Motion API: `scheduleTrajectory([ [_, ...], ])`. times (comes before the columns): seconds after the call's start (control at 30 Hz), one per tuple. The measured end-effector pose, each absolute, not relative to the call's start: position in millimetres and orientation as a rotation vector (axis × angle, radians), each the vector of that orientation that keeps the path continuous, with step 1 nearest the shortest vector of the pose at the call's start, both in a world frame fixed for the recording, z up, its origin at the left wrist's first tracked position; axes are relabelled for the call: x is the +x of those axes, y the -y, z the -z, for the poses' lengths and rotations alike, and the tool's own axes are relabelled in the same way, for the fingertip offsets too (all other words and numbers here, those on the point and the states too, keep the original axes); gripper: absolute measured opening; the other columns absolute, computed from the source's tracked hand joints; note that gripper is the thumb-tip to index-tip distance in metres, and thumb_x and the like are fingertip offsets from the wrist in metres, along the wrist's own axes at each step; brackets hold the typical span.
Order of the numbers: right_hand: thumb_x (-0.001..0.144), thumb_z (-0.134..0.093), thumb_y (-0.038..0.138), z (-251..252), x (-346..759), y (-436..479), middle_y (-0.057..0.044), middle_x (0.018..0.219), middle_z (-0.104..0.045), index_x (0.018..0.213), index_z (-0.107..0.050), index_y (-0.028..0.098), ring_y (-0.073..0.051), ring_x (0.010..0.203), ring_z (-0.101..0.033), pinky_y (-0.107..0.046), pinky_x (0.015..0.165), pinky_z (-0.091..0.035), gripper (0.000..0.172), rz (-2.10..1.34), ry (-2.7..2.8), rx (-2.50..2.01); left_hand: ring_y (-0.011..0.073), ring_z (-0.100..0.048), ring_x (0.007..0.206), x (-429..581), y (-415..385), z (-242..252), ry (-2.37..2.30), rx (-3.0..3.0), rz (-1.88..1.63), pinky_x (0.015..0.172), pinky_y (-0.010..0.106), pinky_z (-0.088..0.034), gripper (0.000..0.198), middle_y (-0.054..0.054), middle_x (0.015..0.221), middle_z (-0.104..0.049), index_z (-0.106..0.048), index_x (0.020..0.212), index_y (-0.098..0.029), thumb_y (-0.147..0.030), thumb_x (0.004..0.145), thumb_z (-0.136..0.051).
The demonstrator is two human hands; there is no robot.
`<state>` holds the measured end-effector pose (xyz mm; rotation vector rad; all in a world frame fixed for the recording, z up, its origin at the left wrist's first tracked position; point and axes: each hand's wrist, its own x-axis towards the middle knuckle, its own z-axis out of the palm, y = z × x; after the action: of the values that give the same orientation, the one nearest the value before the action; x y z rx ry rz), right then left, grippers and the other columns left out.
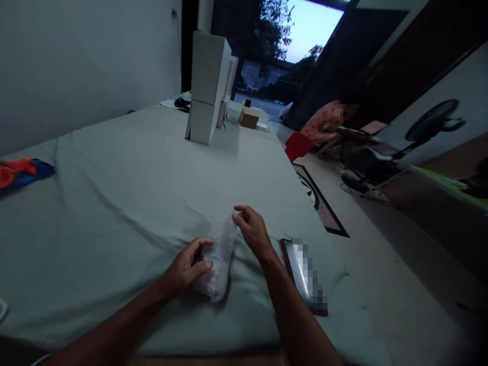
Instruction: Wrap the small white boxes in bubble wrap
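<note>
A small clear plastic bag point(219, 256) lies on the pale green cloth of the table point(133, 193), near its front edge. My left hand point(186, 267) grips the bag's lower left side with curled fingers. My right hand point(253, 231) pinches the bag's upper right corner between thumb and fingers. What the bag contains is too dim to make out.
A phone point(301, 272) lies just right of my right forearm. Stacked white boxes point(208, 86) and a small brown box point(248, 118) stand at the far end. Orange and blue fabric point(21, 173) lies at the left edge. A seated person point(328, 124) and a fan point(432, 122) are to the right.
</note>
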<state>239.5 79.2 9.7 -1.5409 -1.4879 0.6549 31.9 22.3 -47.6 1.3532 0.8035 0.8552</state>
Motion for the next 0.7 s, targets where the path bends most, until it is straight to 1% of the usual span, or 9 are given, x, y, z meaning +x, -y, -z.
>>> scheduleTrajectory([
  [0.1, 0.078, -0.056, 0.04, -4.7, 247.2, -71.9, -0.005, 0.077, -0.064, 0.093, -0.065, 0.015, -0.019, 0.071, -0.057, -0.033, 0.07, -0.045, 0.03, -0.521, 1.42, -1.628, 0.0276, -0.057, 0.114, 30.2, -24.5, 46.4, -0.79, 1.359, -0.834, 0.099, 0.043, -0.043, 0.051, 0.011, 0.124, -0.059, -0.049, 0.13, -0.019, -0.033, 0.082, -0.058],
  [0.2, 0.081, -0.057, 0.047, -6.8, 238.1, -48.3, -0.005, 0.075, -0.064, 0.09, -0.065, 0.017, -0.019, 0.067, -0.058, -0.032, 0.067, -0.045, 0.033, -0.482, 1.48, -1.706, 0.0298, -0.051, 0.123, 28.6, -25.4, 46.0, -0.797, 1.38, -0.864, 0.105, 0.046, -0.04, 0.055, 0.012, 0.136, -0.053, -0.051, 0.131, -0.019, -0.028, 0.078, -0.06],
  [0.27, 0.08, -0.059, 0.051, -8.8, 223.3, -32.3, -0.007, 0.082, -0.066, 0.095, -0.065, 0.017, -0.019, 0.066, -0.058, -0.032, 0.066, -0.045, 0.038, -0.433, 1.607, -1.768, 0.0317, -0.045, 0.13, 28.3, -25.1, 45.0, -0.807, 1.401, -0.888, 0.108, 0.048, -0.037, 0.058, 0.011, 0.142, -0.048, -0.053, 0.131, -0.02, -0.025, 0.074, -0.061],
  [0.33, 0.078, -0.063, 0.052, -8.4, 208.2, -22.4, -0.011, 0.095, -0.066, 0.103, -0.063, 0.017, -0.021, 0.073, -0.059, -0.033, 0.068, -0.045, 0.043, -0.309, 1.711, -1.802, 0.0321, -0.04, 0.134, 28.6, -24.3, 43.0, -0.816, 1.408, -0.893, 0.111, 0.049, -0.033, 0.063, 0.009, 0.145, -0.046, -0.052, 0.133, -0.02, -0.022, 0.071, -0.06],
  [0.4, 0.078, -0.064, 0.047, -4.5, 200.3, -20.8, -0.012, 0.1, -0.065, 0.101, -0.063, 0.018, -0.023, 0.082, -0.059, -0.032, 0.071, -0.044, 0.037, -0.257, 1.7, -1.83, 0.0319, -0.038, 0.136, 29.3, -23.4, 40.5, -0.805, 1.39, -0.886, 0.113, 0.048, -0.029, 0.067, 0.008, 0.145, -0.047, -0.051, 0.134, -0.021, -0.02, 0.068, -0.061],
  [0.47, 0.077, -0.062, 0.039, 2.4, 203.2, -25.5, -0.008, 0.089, -0.063, 0.083, -0.063, 0.019, -0.021, 0.082, -0.057, -0.03, 0.072, -0.042, 0.021, -0.444, 1.497, -1.789, 0.0319, -0.042, 0.133, 29.9, -23.3, 38.3, -0.795, 1.322, -0.888, 0.113, 0.046, -0.029, 0.068, 0.009, 0.142, -0.05, -0.051, 0.134, -0.019, -0.02, 0.066, -0.062],
  [0.5, 0.076, -0.06, 0.036, 6.6, 208.1, -28.9, -0.005, 0.079, -0.061, 0.072, -0.061, 0.019, -0.019, 0.077, -0.055, -0.029, 0.07, -0.042, 0.018, -0.586, 1.359, -1.736, 0.0318, -0.045, 0.13, 30.1, -23.7, 37.5, -0.799, 1.263, -0.901, 0.111, 0.045, -0.031, 0.067, 0.01, 0.138, -0.054, -0.052, 0.133, -0.018, -0.02, 0.067, -0.062],
  [0.57, 0.075, -0.058, 0.04, 15.3, 220.7, -35.2, -0.001, 0.063, -0.055, 0.059, -0.053, 0.02, -0.017, 0.067, -0.052, -0.027, 0.063, -0.041, 0.025, -0.842, 1.108, -1.605, 0.0309, -0.052, 0.123, 30.4, -25.7, 37.0, -0.825, 1.115, -0.948, 0.106, 0.044, -0.037, 0.061, 0.012, 0.127, -0.061, -0.055, 0.128, -0.015, -0.023, 0.068, -0.063],
  [0.7, 0.074, -0.053, 0.049, 29.1, 236.9, -38.7, 0.0, 0.06, -0.057, 0.062, -0.053, 0.02, -0.016, 0.059, -0.052, -0.027, 0.055, -0.042, 0.031, -1.023, 0.932, -1.488, 0.027, -0.057, 0.114, 30.3, -30.5, 39.2, -0.847, 0.966, -1.027, 0.1, 0.04, -0.043, 0.05, 0.011, 0.117, -0.065, -0.06, 0.119, -0.016, -0.029, 0.071, -0.062],
])
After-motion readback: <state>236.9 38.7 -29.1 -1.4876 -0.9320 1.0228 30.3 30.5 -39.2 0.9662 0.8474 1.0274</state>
